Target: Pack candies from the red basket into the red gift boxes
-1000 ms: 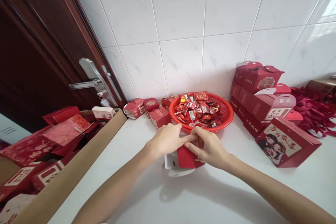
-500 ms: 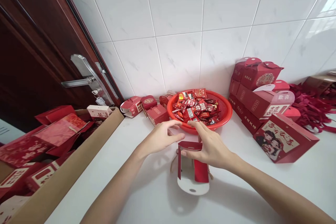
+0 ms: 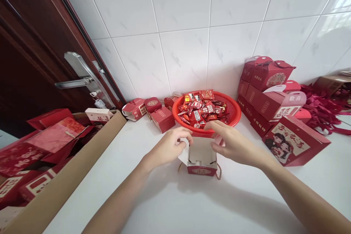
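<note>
A small red gift box [image 3: 202, 170] with a white inside stands on the white table in front of me, its top unfolded and its twine handle hanging at the sides. My left hand [image 3: 168, 147] is at the box's left side, fingers curled with the thumb against the white flap. On the opposite side, my right hand [image 3: 238, 144] has its thumb and bent fingers around the right flap; the fingertips partly hide that edge. Just behind the box is a red plastic basket [image 3: 235, 113] of wrapped candies [image 3: 197, 116].
Several red gift boxes [image 3: 163, 119] sit left of the basket. More are stacked [image 3: 270, 104] at the right, beside dark red ribbons [image 3: 319, 108]. A cardboard carton [image 3: 82, 161] of flattened boxes lines the left edge, near a door handle [image 3: 74, 83]. A tiled wall [image 3: 183, 58] rises behind.
The gift box has tilted upright, so its inside and red front now show. My right hand has shifted from over the box to its right side; the left hand has come closer to the box.
</note>
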